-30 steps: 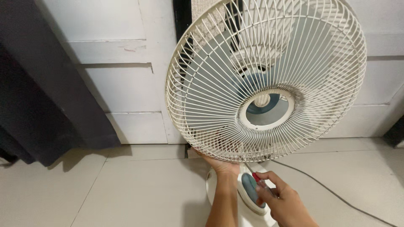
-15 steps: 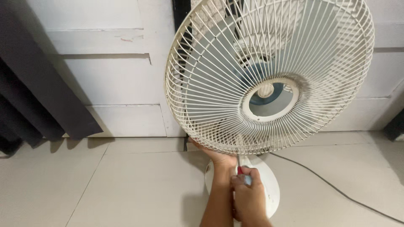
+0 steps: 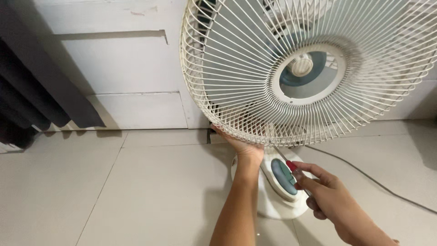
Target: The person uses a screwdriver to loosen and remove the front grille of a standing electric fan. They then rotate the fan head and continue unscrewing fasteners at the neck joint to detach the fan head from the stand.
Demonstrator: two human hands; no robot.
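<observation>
A person's left hand [image 3: 243,146] is gripping the lower rim of a white fan's wire guard [image 3: 218,82], while the right hand [image 3: 330,196] is holding a red-handled screwdriver [image 3: 291,169] with its shaft pointing up toward the guard's bottom edge. The fan's round base [image 3: 273,209] is sitting on the tiled floor [image 3: 136,191], a grey cord [image 3: 373,180] trailing rightward beside dark curtains [image 3: 32,86].

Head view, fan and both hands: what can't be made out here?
- Fan grille: its top and right side are cut off by the frame edges.
- Left hand: fingers hidden behind the grille's lower rim.
- Screwdriver: tip lost against the grille wires; handle mostly covered by the right hand.
- Cord: runs off the right edge.
</observation>
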